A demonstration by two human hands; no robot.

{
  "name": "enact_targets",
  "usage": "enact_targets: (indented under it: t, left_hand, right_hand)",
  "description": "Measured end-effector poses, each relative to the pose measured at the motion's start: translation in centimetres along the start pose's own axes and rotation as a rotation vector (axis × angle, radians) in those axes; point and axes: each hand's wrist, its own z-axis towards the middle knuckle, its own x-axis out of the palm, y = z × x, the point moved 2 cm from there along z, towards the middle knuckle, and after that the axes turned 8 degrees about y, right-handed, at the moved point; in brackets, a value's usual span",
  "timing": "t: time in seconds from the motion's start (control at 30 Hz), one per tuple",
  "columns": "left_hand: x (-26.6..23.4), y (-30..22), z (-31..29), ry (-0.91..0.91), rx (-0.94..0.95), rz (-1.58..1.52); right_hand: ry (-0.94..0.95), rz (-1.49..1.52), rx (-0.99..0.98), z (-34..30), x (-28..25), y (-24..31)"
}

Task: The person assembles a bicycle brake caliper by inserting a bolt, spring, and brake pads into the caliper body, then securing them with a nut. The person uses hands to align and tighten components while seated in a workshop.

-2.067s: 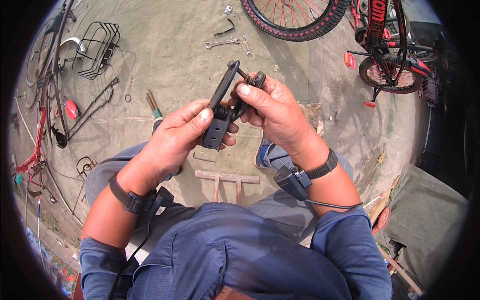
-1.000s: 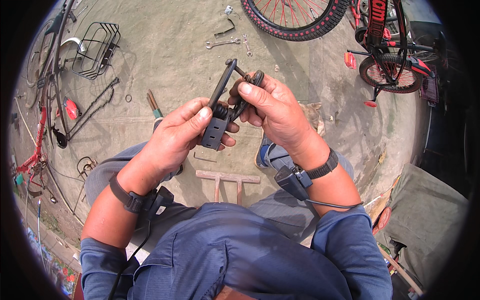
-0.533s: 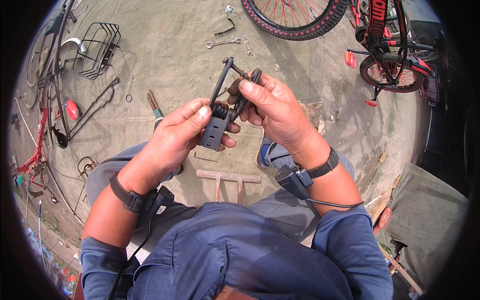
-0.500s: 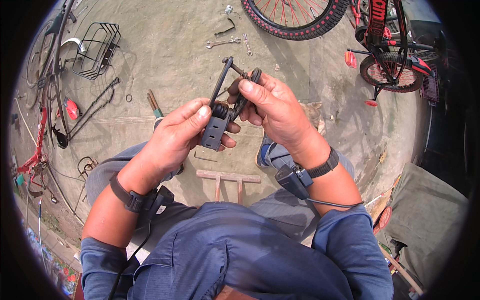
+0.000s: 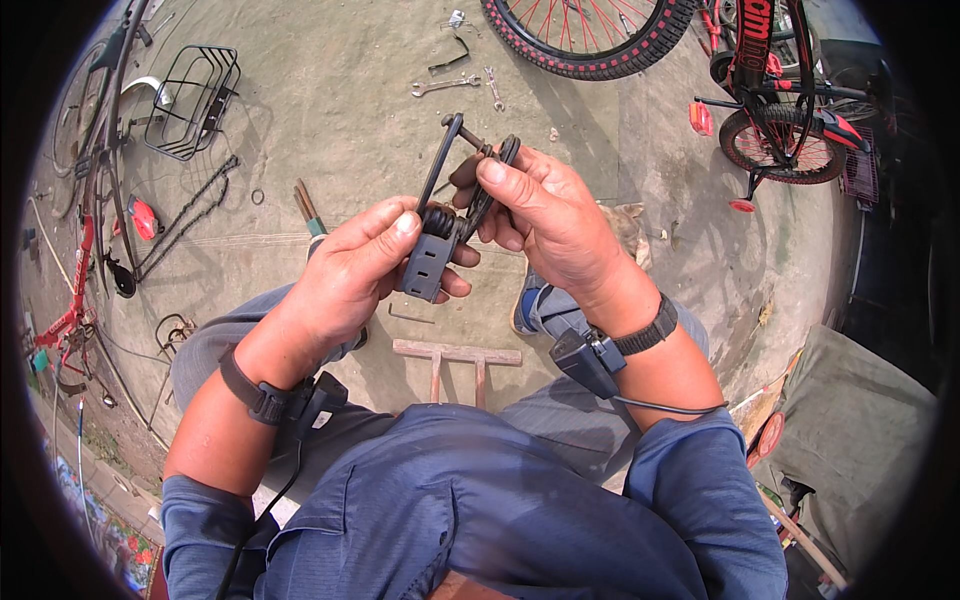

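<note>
We look straight down past a blue-clad torso at two bare hands sharing one black metal part (image 5: pixel 438 222), which sits just above the middle of the view; take it as the centre of our clock, with 12 at the top. The left hand (image 5: pixel 362 252), on the 8 o'clock side, has thumb and fingers closed on the part's slotted rectangular plate (image 5: pixel 428 262), its fingertips emerging on the far side. The right hand (image 5: pixel 555 205), towards 3 o'clock, pinches the opposite arm of the part between thumb and fingers. A dark coil sits above the plate, and a slim bar rises towards 12, with a bolt crossing from its top to the right hand. Each wrist wears a dark strap with a small black device. Below, at 6 o'clock, we find a wooden crossbar (image 5: pixel 457 354) on two uprights, and nearer, a thin bent rod (image 5: pixel 411 319) on the ground. Two wrenches (image 5: pixel 445 86) lie at 12, a tyre (image 5: pixel 590 68) with red studs curves at 1, and a black-and-red bicycle (image 5: pixel 755 70) stands between 2 and 3. A wire basket (image 5: pixel 210 117) lies at 10, a chain (image 5: pixel 188 208) at 9, and greyish-green cloth (image 5: pixel 850 430) drapes at 4.
</note>
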Motion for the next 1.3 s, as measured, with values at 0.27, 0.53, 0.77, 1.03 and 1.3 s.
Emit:
enact_targets:
  t: [0.27,0.53,0.77,1.03,1.3]
  left_hand:
    - [0.03,-0.02,0.0,-0.001,-0.001,0.003]
    - [0.05,-0.15,-0.06,0.006,-0.006,-0.018]
    - [0.07,-0.19,-0.07,-0.003,-0.011,0.006]
    - [-0.01,-0.08,0.0,-0.016,-0.011,0.032]
    - [-0.07,-0.07,-0.01,-0.023,-0.013,0.025]
  right_hand:
    - [0.002,-0.006,-0.002,0.01,-0.02,-0.01]
    - [-0.002,-0.006,-0.008,-0.04,0.08,0.05]
    - [-0.002,-0.007,-0.012,0.0,0.08,0.04]
    - [-0.04,0.005,-0.022,-0.09,0.37,0.25]
    - [-0.03,0.01,-0.045,-0.02,0.46,0.37]
